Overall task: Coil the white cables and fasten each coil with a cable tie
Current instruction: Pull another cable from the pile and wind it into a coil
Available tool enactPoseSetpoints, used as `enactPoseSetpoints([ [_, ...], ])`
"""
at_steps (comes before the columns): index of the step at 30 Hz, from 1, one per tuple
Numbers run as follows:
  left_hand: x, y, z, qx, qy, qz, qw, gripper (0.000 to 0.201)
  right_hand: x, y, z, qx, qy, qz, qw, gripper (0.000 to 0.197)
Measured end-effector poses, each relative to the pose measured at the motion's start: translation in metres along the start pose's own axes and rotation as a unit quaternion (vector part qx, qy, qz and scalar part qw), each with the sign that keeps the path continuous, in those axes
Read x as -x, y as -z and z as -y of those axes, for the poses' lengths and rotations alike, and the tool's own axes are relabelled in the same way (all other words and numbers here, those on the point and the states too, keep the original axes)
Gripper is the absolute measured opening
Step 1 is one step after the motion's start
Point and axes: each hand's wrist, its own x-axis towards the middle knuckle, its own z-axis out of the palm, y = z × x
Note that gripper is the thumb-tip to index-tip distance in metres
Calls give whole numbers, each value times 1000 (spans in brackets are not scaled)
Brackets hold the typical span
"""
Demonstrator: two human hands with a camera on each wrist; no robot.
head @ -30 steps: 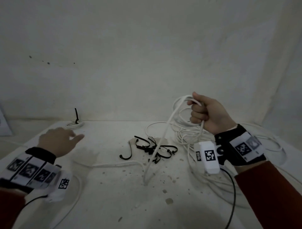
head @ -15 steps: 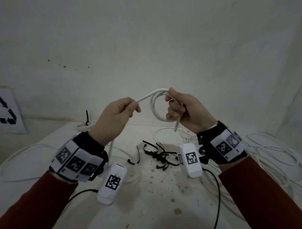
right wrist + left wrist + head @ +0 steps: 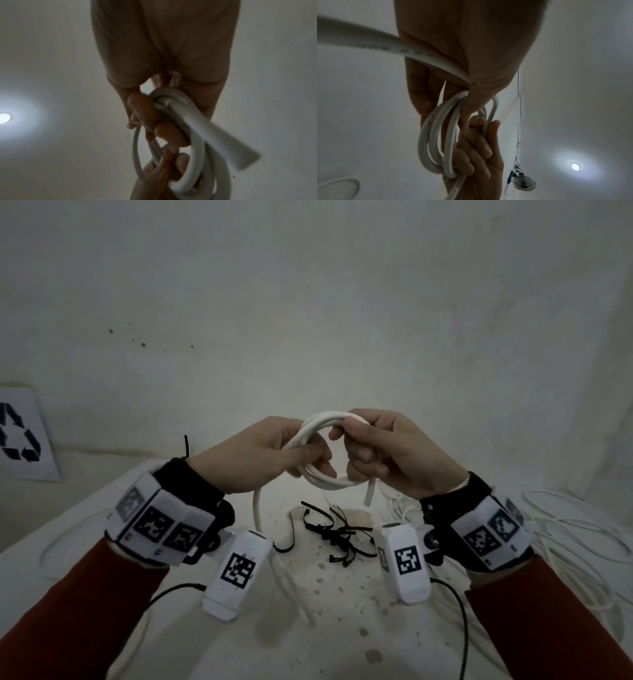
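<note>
White cable coil [image 3: 325, 478] — gripped by both hands.

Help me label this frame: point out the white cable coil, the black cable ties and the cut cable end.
white cable coil [image 3: 329, 483], head view, lower arc between the hands.
black cable ties [image 3: 334, 527], head view, middle of the pile on the table.
cut cable end [image 3: 368, 498], head view, free tip hanging below the right hand.

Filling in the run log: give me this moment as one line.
step: coiling | left hand: grips cable coil | right hand: grips coil | cable ties: on table, untouched
</note>
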Motion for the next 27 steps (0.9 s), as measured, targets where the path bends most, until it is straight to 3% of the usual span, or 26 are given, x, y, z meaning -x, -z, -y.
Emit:
enactPoseSetpoints([
  [5,5,3,0,170,-21,15,985,13,5,-1,0,21,14,-56,998,26],
  [8,8,-2,-4,273,-29,18,961,23,8,-6,-2,-24,8,-40,999,25],
  [12,10,-10,-10,283,-31,-21,958,31,10,-14,-1,-26,15,-17,999,33],
  [15,8,-16,-16,288,6,-83,954,39,7,-21,-3,-5,37,-57,998,29],
  [18,5,-18,-20,298,36,-98,949,42,5,-30,-7,1,34,-98,995,35],
  [23,5,-22,-24,301,49,-84,949,45,8,-25,-6,-110,-54,22,992,51],
  [27,8,-21,-28,295,58,-64,952,45,11,-18,-9,-143,-70,83,984,57],
])
